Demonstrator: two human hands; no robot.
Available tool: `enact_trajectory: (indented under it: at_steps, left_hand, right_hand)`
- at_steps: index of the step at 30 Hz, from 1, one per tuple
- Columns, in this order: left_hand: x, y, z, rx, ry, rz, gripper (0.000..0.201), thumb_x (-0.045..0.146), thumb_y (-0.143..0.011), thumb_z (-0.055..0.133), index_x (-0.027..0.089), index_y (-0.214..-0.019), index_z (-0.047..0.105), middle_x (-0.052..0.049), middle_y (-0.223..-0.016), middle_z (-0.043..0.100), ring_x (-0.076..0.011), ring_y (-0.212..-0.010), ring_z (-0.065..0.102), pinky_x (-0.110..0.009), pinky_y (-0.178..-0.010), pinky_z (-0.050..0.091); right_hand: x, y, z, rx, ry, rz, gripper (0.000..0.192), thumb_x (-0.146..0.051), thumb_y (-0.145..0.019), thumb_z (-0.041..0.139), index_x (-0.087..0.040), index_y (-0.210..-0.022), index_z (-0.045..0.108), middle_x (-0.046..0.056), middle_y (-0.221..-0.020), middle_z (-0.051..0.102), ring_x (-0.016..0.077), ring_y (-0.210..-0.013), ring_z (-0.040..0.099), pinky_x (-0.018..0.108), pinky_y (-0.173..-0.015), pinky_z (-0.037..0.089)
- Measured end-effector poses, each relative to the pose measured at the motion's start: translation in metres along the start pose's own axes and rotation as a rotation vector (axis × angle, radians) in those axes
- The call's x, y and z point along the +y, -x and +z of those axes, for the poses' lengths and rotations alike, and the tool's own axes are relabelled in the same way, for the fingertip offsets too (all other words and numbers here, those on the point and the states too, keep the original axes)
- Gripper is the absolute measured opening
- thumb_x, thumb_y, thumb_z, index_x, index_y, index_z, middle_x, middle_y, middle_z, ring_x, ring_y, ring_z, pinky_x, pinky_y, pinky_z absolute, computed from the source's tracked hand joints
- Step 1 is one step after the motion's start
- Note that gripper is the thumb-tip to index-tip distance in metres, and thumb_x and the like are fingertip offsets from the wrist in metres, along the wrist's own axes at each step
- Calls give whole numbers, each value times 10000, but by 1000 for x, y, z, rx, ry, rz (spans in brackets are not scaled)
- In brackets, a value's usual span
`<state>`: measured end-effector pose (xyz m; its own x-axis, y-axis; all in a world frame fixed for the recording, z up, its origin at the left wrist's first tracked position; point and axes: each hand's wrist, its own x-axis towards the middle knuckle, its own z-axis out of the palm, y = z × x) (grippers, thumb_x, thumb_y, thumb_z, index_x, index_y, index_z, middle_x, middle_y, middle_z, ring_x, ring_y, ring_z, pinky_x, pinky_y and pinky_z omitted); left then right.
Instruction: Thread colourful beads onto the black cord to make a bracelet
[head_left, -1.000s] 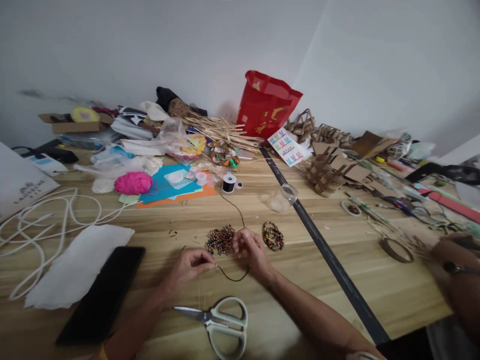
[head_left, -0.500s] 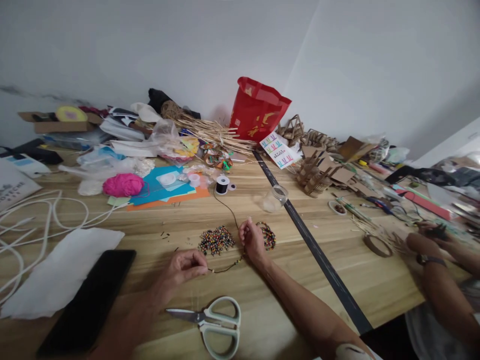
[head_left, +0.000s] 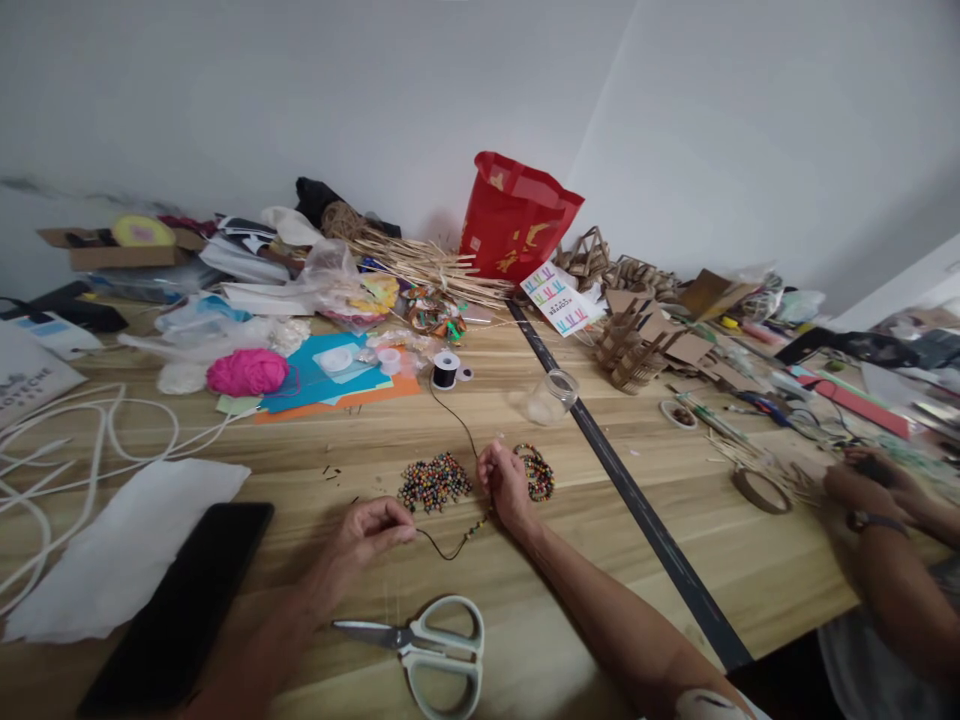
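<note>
My left hand (head_left: pixel 367 535) pinches one end of a thin black cord (head_left: pixel 450 552) that sags on the wooden table (head_left: pixel 570 560). A few small beads sit on the cord near my right hand (head_left: pixel 504 482), which pinches the cord farther along. From there the cord runs back to a black spool (head_left: pixel 445 369). A pile of mixed coloured beads (head_left: pixel 433 480) lies just left of my right hand. A finished beaded bracelet (head_left: pixel 538 472) lies just right of it.
White-handled scissors (head_left: pixel 431 650) lie near the front edge. A black phone (head_left: pixel 176 610) rests on white paper (head_left: pixel 112 550) at the left, beside white cord (head_left: pixel 67 440). Craft clutter and a red bag (head_left: pixel 517 215) line the back. Another person's hands (head_left: pixel 862 485) work at the right.
My right hand has moved a little away from me, toward the bracelet, drawing the cord out. A few beads now show on the cord. The view has shifted slightly right.
</note>
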<state>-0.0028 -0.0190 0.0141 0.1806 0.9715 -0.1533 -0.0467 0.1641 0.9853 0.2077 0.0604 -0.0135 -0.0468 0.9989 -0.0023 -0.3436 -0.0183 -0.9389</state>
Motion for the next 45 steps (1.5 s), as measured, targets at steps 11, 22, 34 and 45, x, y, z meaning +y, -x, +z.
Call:
enact_trajectory:
  at_steps: [11, 22, 34, 45]
  left_hand:
    - [-11, -4, 3, 3, -316, 132, 97, 235, -666, 636, 152, -615, 642, -15, -617, 649, -158, -612, 588, -247, -605, 459]
    - [-17, -6, 1, 104, -483, 304, 112, 204, -704, 609, 161, -617, 664, -31, -619, 680, -167, -596, 626, -243, -585, 491]
    - [-20, -8, 2, 111, -544, 338, 137, 192, -726, 584, 163, -617, 663, -34, -613, 669, -165, -597, 630, -234, -581, 491]
    - [-15, -8, 4, 108, -552, 326, 148, 206, -728, 574, 170, -612, 659, -35, -619, 669, -165, -603, 625, -231, -586, 488]
  right_hand:
    - [-7, 45, 22, -463, 492, -212, 263, -417, -829, 595, -156, -798, 597, -21, -606, 509, 85, -511, 406, 194, -465, 315]
    - [6, 50, 29, -552, 678, -340, 62, -188, -799, 576, -163, -782, 630, 2, -643, 573, 108, -568, 496, 198, -527, 375]
    - [9, 47, 25, -554, 759, -510, 109, -168, -850, 518, -177, -785, 605, 31, -706, 607, 134, -651, 549, 219, -600, 414]
    - [10, 48, 25, -553, 739, -528, 97, -213, -864, 552, -176, -787, 596, 38, -712, 607, 140, -656, 548, 226, -605, 419]
